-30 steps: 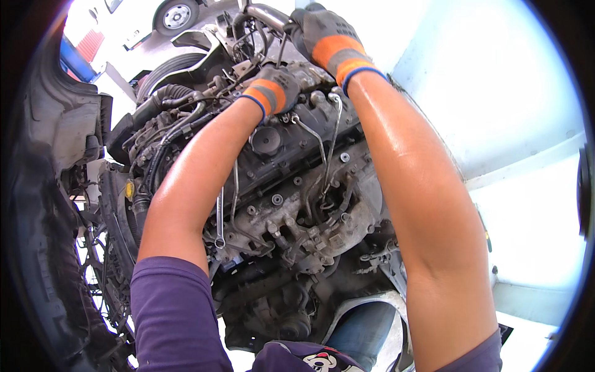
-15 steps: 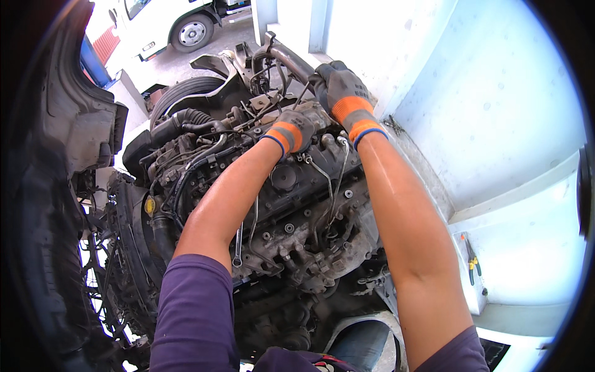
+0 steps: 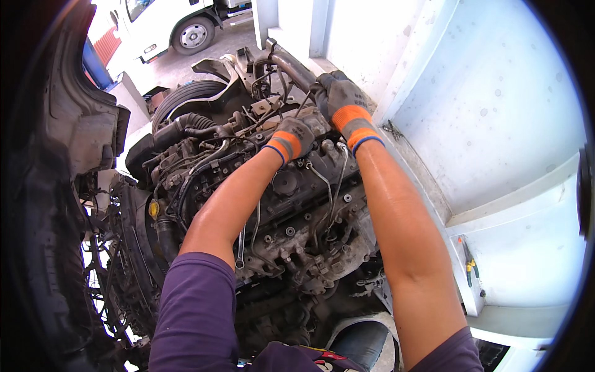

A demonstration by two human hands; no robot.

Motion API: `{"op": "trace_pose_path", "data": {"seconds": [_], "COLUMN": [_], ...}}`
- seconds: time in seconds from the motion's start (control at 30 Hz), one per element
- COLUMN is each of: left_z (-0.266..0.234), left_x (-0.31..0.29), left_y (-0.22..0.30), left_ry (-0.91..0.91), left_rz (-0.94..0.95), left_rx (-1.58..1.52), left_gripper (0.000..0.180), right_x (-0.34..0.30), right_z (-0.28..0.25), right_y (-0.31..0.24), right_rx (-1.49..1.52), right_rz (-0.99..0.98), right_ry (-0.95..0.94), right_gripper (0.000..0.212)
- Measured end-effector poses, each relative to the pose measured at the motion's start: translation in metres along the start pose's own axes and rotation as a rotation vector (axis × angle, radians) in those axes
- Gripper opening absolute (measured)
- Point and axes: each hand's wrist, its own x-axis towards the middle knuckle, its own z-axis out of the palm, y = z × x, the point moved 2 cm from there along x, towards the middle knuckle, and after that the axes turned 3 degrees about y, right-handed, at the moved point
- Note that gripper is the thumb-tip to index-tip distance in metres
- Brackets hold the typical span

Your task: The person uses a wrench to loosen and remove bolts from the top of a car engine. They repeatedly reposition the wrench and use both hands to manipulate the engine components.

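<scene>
A dirty engine [image 3: 285,180] with its hoses and metal fuel lines lies under both my arms. My left hand [image 3: 297,136], in a grey and orange work glove, is closed low against the far side of the engine top. What its fingers hold is hidden by the glove. My right hand [image 3: 339,98], gloved alike, is curled at the far right corner, beside a thick brown metal pipe [image 3: 291,68]. Its grip is hidden too. A thin dark rod [image 3: 303,104] slants between the two hands. Under my left forearm a wrench [image 3: 240,254] rests on the engine's near side.
Yellow-handled pliers [image 3: 471,266] lie on a pale ledge at the right, by a white panel wall [image 3: 489,111]. A tire [image 3: 186,96] stands beyond the engine. Dark bodywork [image 3: 56,155] rises on the left. A white truck [image 3: 167,28] is parked behind.
The view has shifted slightly. Both gloved hands stay closed at nearly the same spots on the engine, with the right one turned a little.
</scene>
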Motion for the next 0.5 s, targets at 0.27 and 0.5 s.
{"op": "trace_pose_path", "data": {"seconds": [0.27,0.5], "left_z": [-0.008,0.0], "left_x": [-0.002,-0.003], "left_y": [0.0,0.008], "left_ry": [-0.024,-0.004], "left_rz": [0.02,-0.034], "left_rx": [-0.114,-0.136], "left_gripper": [0.021,0.021], "right_x": [-0.001,0.001], "right_z": [0.0,0.003], "right_y": [0.003,0.003], "right_rx": [0.003,-0.104], "right_rz": [0.017,0.018], "right_ry": [0.007,-0.037], "right_gripper": [0.028,0.029]}}
